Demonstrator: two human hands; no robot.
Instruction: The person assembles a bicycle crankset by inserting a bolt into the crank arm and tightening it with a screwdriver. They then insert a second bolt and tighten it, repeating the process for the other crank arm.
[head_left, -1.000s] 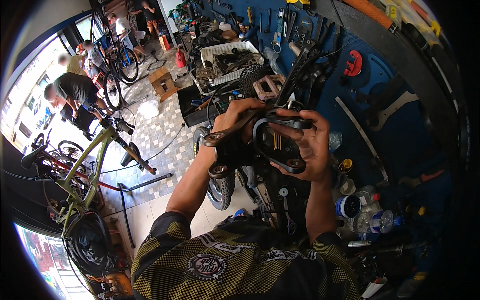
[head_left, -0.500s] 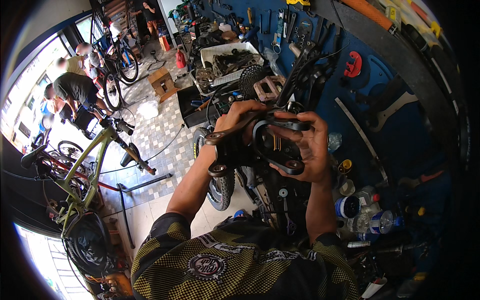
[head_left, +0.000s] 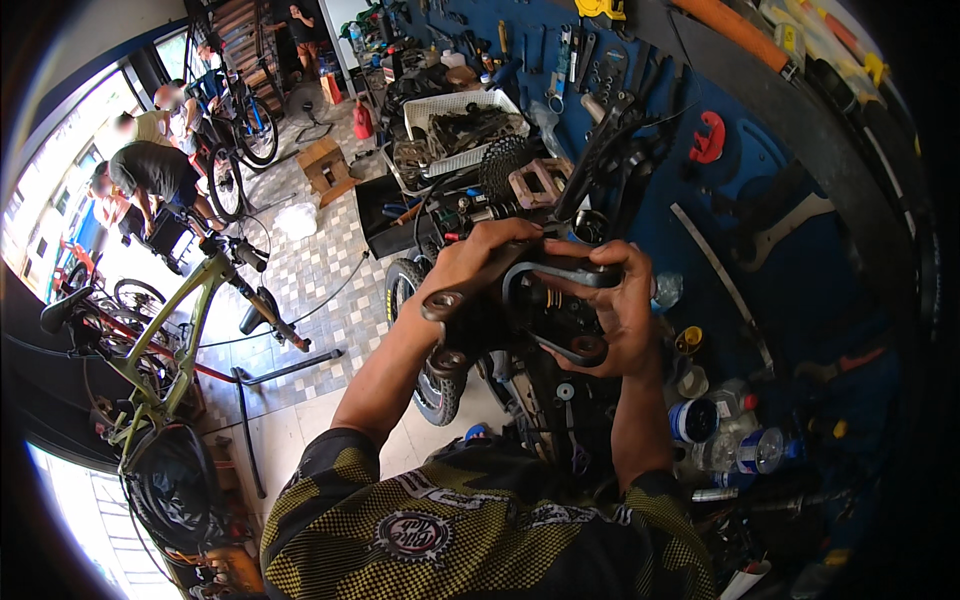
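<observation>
In the head view, the black forked part (head_left: 478,322) is held up in front of the chest, between the person's 2 hands. It looks like a rigid bicycle linkage, probably metal or a hard composite, so it should handle as stiff, fairly light and not easily broken. Its smooth, curved faces could be a bit slippery, more so if greasy, though no grease can be made out. The solid body in the middle and the thick arms of the yoke (head_left: 512,290) seem the best places to take hold; the round eyes at the tips are better left uncovered.

The left hand (head_left: 488,248) is bent over the part's far left edge, its fingers closed down on it; the thumb is hidden. The 2 eyed lugs (head_left: 444,304) stick out to the left, in front of that wrist. The right hand (head_left: 628,312) is spread fairly wide around the open end of the yoke, with fingers over the upper arm and the lower arm's tip in front of the palm. How hard either presses cannot be told.

Just beyond the grip lies a pinkish flat pedal (head_left: 541,182); below and left of it stands a knobby tyre (head_left: 437,398); below and right are clear bottles (head_left: 722,450).
</observation>
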